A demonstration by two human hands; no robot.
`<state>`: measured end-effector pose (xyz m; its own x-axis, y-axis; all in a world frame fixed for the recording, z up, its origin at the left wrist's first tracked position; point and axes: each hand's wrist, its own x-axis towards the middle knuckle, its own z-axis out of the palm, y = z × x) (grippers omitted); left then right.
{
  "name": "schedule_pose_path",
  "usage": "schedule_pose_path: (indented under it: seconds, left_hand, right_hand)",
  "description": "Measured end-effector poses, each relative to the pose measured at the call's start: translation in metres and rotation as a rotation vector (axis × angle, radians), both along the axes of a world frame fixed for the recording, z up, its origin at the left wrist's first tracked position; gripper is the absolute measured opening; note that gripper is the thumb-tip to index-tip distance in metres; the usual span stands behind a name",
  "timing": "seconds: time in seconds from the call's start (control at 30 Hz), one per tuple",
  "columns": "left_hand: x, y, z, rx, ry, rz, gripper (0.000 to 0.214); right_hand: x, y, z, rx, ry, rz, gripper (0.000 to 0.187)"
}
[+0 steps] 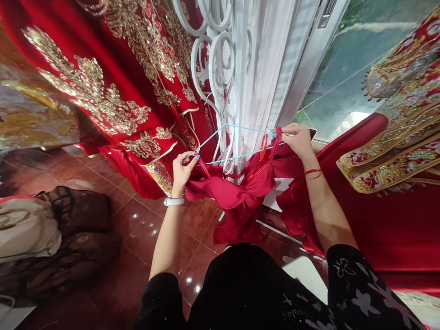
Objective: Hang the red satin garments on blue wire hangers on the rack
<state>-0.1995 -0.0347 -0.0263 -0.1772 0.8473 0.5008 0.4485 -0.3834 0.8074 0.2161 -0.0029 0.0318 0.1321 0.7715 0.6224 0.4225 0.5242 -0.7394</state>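
Observation:
A red dress (237, 195) hangs in front of me from a thin light-blue wire hanger (237, 157). The hanger's hook is up by a white scrollwork stand. My left hand (184, 168) pinches one shoulder strap at the hanger's left corner. At the right corner, my right hand (298, 140) has its fingers closed on the other strap (276, 145). A small red ribbon loop (264, 145) hangs near that strap. The dress's skirt drops toward the floor and is partly hidden by my body.
Red garments with gold beading (99, 87) hang at the left. The white scrollwork metal stand (222, 59) rises ahead, beside a glass door (343, 78). More embroidered red garments (385, 151) are at the right. Dark and pale bags (79, 211) sit on the tiled floor (137, 229).

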Motion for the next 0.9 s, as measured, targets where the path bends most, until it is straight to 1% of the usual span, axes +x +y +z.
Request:
schedule_pose_path:
  seconds: [0.1,0.2,0.23,0.27,0.33,0.37,0.43,0.5,0.53,0.57,0.63,0.7,0.77,0.83,0.9]
  left_hand:
    - [-0.001,-0.003,-0.001,0.002,-0.006,0.007,0.027]
    - [-0.002,-0.006,-0.001,0.017,-0.017,0.038,0.025]
    - [-0.002,-0.007,-0.001,0.019,-0.018,0.046,0.024]
    - [-0.003,-0.007,-0.001,0.018,-0.019,0.050,0.024]
    - [-0.003,-0.007,-0.001,0.009,-0.019,0.041,0.024]
    - [-0.004,-0.007,0.000,0.002,-0.013,0.029,0.023]
    - [-0.006,-0.008,-0.001,0.001,0.021,0.004,0.023]
    - [-0.012,-0.011,-0.006,0.036,0.050,0.024,0.029]
    - [-0.015,-0.014,-0.011,0.058,0.040,0.051,0.036]
    - [-0.020,-0.018,-0.017,0.069,0.012,0.074,0.046]
    - [-0.029,-0.028,-0.033,0.029,-0.060,0.065,0.061]
    - [-0.035,-0.039,-0.051,-0.068,-0.110,-0.021,0.061]
    - [-0.037,-0.050,-0.065,-0.133,-0.148,-0.092,0.060]
    - [-0.035,-0.059,-0.073,-0.132,-0.196,-0.112,0.060]
    - [-0.033,-0.063,-0.075,-0.097,-0.233,-0.111,0.057]
  right_hand:
    - [-0.015,0.008,-0.001,-0.037,-0.073,0.043,0.024]
    - [-0.020,0.011,-0.005,-0.111,-0.144,0.094,0.013]
    - [-0.020,0.010,-0.006,-0.124,-0.165,0.106,0.013]
    - [-0.019,0.009,-0.006,-0.125,-0.183,0.114,0.020]
    - [-0.019,0.004,-0.004,-0.090,-0.211,0.117,0.035]
    - [-0.021,-0.001,-0.002,-0.053,-0.222,0.103,0.038]
    - [-0.033,-0.014,0.000,0.049,-0.231,0.039,0.037]
    - [-0.053,-0.031,-0.001,0.145,-0.214,-0.037,0.032]
    - [-0.065,-0.040,-0.004,0.169,-0.201,-0.048,0.029]
    - [-0.077,-0.048,-0.007,0.169,-0.195,-0.026,0.028]
    - [-0.103,-0.059,-0.018,0.119,-0.215,0.102,0.025]
    - [-0.127,-0.061,-0.029,0.052,-0.240,0.258,0.025]
    - [-0.154,-0.056,-0.039,0.000,-0.250,0.374,0.029]
    - [-0.184,-0.046,-0.045,-0.047,-0.261,0.449,0.038]
    - [-0.215,-0.035,-0.048,-0.125,-0.289,0.492,0.048]
